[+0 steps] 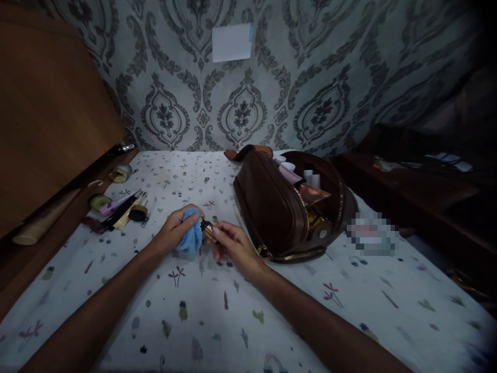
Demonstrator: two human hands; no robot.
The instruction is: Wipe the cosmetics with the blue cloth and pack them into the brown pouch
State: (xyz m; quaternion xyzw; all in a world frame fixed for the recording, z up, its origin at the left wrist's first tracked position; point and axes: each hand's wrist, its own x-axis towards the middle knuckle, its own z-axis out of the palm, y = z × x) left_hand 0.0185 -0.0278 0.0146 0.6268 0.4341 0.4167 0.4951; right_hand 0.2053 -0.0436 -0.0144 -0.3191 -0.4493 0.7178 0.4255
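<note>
My left hand is closed round a light blue cloth over the middle of the bed. My right hand pinches a small gold and black tube, whose dark end touches the cloth. Just right of my hands lies an open brown toiletry bag with a gold zip, filled with several cosmetic items.
The bed sheet is white with small printed plants. Several cosmetics, pencils and round tins lie along the left edge by a wooden ledge. A patterned wall with a white paper is behind. A dark shelf stands at right.
</note>
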